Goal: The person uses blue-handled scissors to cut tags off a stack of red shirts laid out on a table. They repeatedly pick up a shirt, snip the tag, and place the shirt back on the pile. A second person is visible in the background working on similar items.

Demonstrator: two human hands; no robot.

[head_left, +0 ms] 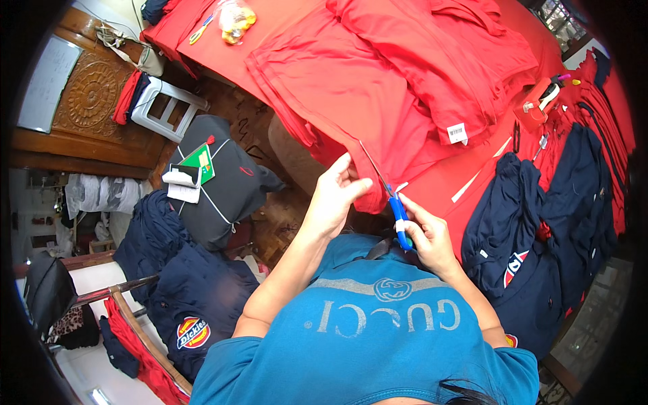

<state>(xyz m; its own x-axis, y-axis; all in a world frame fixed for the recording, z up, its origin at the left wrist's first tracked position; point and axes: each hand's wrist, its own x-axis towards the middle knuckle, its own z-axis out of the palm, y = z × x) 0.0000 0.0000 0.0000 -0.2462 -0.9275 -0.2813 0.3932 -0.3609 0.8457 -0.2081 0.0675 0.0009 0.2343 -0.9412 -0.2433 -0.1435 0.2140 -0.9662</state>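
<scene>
My left hand (pixel 335 196) is pinched shut on the hanging corner of the red fabric (pixel 351 94), thumb and fingers gripping the fold where it drops off the near edge of the table (pixel 439 189). My right hand (pixel 426 236) is closed around the blue handles of the scissors (pixel 390 196). Their blades are parted, running up and to the left from my right hand, the long axis slanted toward the fabric edge just beside my left fingertips. The blade tips lie against or just above the cloth; I cannot tell if they bite into it. The fabric lies ahead of and above both hands, the left hand being the nearer to it and holding it taut. Navy garments (pixel 533 223) are stacked to my right on the table, well apart from the cut line.
</scene>
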